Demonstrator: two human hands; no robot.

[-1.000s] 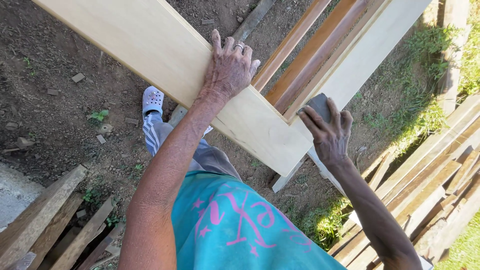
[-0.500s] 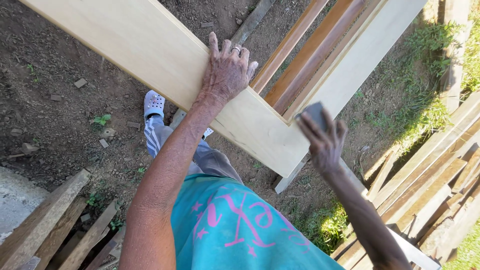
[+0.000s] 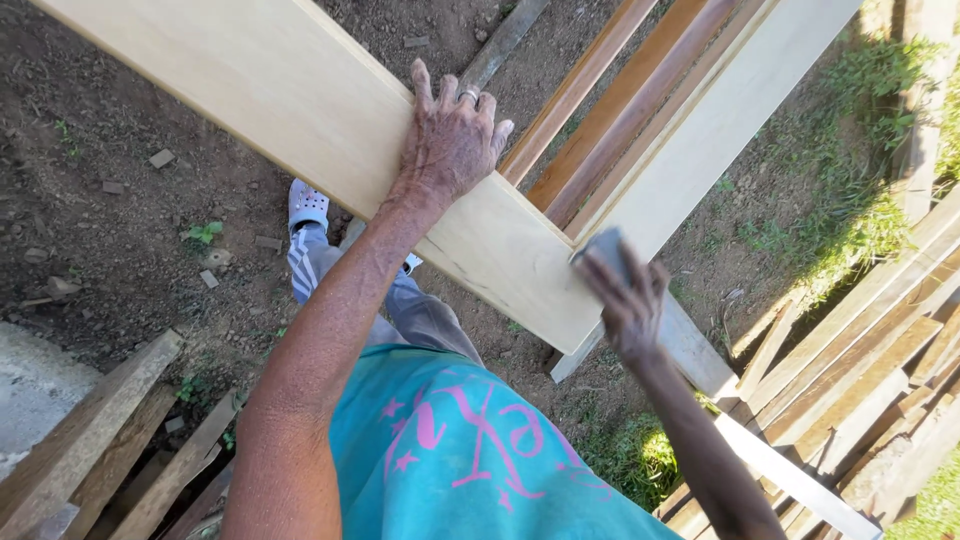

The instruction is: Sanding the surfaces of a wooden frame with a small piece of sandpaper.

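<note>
A wide pale plank (image 3: 300, 110) runs slantwise from the upper left down to its cut end near the middle of the view, raised above bare brown dirt (image 3: 110, 230). Beyond it lie several narrower boards (image 3: 690, 110), pale and reddish, angling toward the upper right; more lumber is stacked at the right (image 3: 860, 370) beside a strip of grass (image 3: 850, 190), and rough weathered boards (image 3: 90, 440) lie at the lower left. The person's teal shirt (image 3: 450, 460) fills the bottom centre, with a foot in a pale clog (image 3: 307, 205) on the dirt under the plank.

The left arm stretches forward, nearly straight, and the left hand (image 3: 452, 140) lies palm down on the plank's face, fingers spread flat with their tips at its far edge and a ring on one finger.

The right arm reaches up from the lower right, bent at the wrist. The right hand (image 3: 630, 300), blurred, has its fingers closed around a small grey sanding block (image 3: 603, 247) held at the plank's cut end.
</note>
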